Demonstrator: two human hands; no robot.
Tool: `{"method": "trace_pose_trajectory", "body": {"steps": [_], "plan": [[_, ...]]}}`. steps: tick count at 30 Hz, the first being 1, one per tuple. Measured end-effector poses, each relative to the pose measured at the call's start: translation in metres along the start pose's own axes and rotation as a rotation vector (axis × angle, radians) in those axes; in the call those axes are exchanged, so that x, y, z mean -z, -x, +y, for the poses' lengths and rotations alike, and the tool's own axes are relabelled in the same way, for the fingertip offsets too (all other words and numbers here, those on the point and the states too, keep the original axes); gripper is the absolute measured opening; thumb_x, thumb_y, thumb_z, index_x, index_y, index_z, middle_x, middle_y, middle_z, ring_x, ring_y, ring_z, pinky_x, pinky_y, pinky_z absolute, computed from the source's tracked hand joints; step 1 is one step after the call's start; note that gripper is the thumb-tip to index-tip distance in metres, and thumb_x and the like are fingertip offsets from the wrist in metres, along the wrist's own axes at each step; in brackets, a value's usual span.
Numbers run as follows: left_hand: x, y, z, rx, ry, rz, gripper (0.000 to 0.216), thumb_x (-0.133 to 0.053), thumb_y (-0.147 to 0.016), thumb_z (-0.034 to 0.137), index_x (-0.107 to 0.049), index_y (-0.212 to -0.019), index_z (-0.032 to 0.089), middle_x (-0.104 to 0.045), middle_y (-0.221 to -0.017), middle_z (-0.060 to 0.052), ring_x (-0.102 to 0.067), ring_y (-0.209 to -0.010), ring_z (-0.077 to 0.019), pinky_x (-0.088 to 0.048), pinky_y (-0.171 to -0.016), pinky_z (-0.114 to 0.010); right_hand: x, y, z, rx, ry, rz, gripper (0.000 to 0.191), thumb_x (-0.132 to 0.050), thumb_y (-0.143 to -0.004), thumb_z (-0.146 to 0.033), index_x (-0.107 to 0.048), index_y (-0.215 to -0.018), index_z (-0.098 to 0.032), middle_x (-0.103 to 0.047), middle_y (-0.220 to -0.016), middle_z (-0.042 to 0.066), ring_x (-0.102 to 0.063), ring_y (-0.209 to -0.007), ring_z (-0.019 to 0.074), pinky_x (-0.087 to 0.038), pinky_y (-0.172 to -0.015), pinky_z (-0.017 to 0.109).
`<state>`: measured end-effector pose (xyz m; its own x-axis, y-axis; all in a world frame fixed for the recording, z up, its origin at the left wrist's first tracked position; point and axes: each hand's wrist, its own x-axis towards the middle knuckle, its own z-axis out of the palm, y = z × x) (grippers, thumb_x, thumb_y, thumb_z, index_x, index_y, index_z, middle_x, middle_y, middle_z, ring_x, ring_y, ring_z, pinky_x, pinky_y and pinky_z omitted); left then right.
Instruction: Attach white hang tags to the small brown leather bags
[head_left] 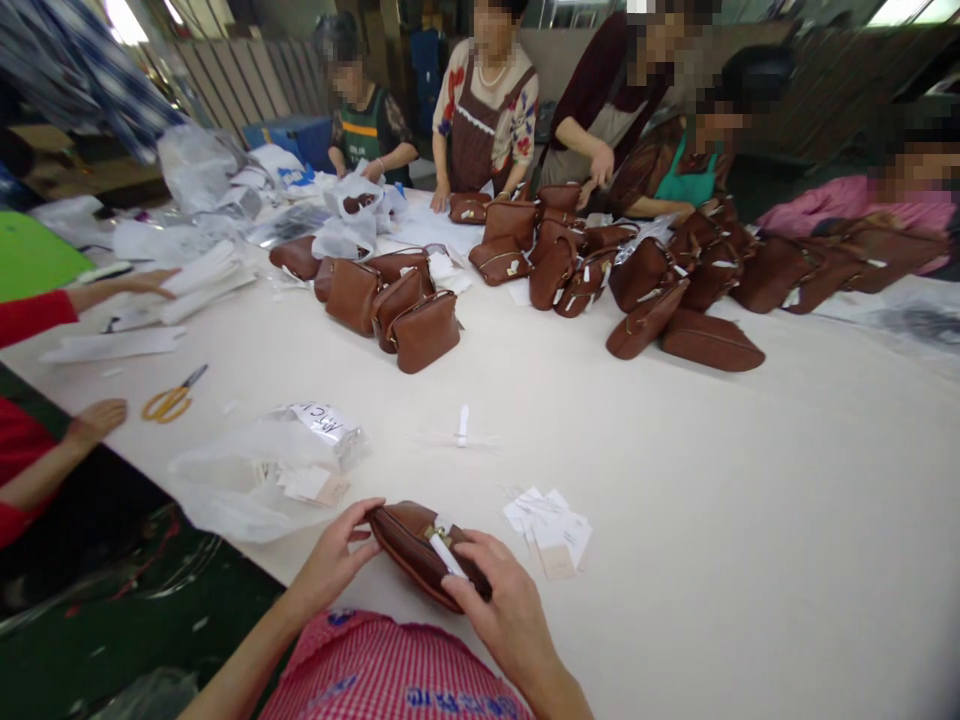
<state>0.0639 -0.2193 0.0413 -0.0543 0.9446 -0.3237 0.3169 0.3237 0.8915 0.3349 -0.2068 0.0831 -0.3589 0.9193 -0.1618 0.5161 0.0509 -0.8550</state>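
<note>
A small brown leather bag (405, 565) is tilted at the table's front edge, its zipper side facing up. My left hand (341, 560) grips the bag's left end, thumb and fingers curved against it. Around the right end closes my right hand (510, 600), its thumb and fingers beside a narrow white strip (448, 553) by the gold-coloured hardware. To the right of the bag lies a fanned pile of white and beige paper tags (551, 530) with thin strings. Farther in, a white strip with thin strings (463, 425) rests on the table.
A clear plastic bag (232, 480) with tags lies left, near yellow-handled scissors (169, 402). Several brown bags (427, 335) stand across the white table (750, 500). Co-workers sit or stand along the far side; a red-sleeved person's hand (97, 422) rests at the left edge.
</note>
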Motion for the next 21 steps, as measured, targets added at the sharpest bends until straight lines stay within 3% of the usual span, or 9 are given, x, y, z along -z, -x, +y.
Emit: {"method": "trace_pose_trajectory", "body": {"steps": [4,11,18,21], "plan": [[0.001,0.0,-0.005,0.021,0.141,0.048,0.062,-0.064,-0.076,0.032,-0.046,-0.134,0.019,-0.065,-0.119,-0.01,-0.061,-0.111,-0.0253,-0.05,-0.098,-0.041,-0.015,-0.005,-0.008,-0.02,0.01,0.013,0.013,-0.055,-0.081,-0.018,-0.063,-0.089,-0.024,-0.07,-0.112,0.005,-0.065,-0.104,0.0236,-0.051,-0.092,0.038],[0.001,0.0,-0.006,0.054,0.223,0.136,0.044,-0.067,-0.071,0.032,-0.062,-0.112,0.017,-0.07,-0.106,-0.009,-0.065,-0.098,-0.0239,-0.05,-0.094,-0.039,-0.021,-0.002,0.006,-0.031,-0.155,0.061,0.009,-0.054,-0.083,-0.028,-0.062,-0.082,-0.024,-0.071,-0.108,0.004,-0.066,-0.101,0.0206,-0.05,-0.087,0.028],[0.001,0.0,-0.008,0.073,0.218,0.168,0.031,-0.067,-0.07,0.032,-0.065,-0.097,0.017,-0.072,-0.091,-0.006,-0.066,-0.089,-0.023,-0.051,-0.087,-0.038,-0.017,-0.005,0.002,-0.114,-0.25,0.013,0.015,-0.055,-0.084,-0.036,-0.063,-0.082,-0.024,-0.071,-0.109,0.005,-0.066,-0.099,0.0234,-0.052,-0.087,0.031],[0.003,0.001,-0.008,0.085,0.198,0.165,0.027,-0.068,-0.069,0.032,-0.064,-0.091,0.018,-0.071,-0.086,-0.005,-0.066,-0.086,-0.0223,-0.051,-0.085,-0.037,-0.007,-0.003,0.001,-0.18,-0.257,-0.037,0.019,-0.058,-0.08,-0.035,-0.064,-0.095,-0.024,-0.069,-0.117,0.007,-0.062,-0.109,0.0262,-0.049,-0.097,0.037]]}}
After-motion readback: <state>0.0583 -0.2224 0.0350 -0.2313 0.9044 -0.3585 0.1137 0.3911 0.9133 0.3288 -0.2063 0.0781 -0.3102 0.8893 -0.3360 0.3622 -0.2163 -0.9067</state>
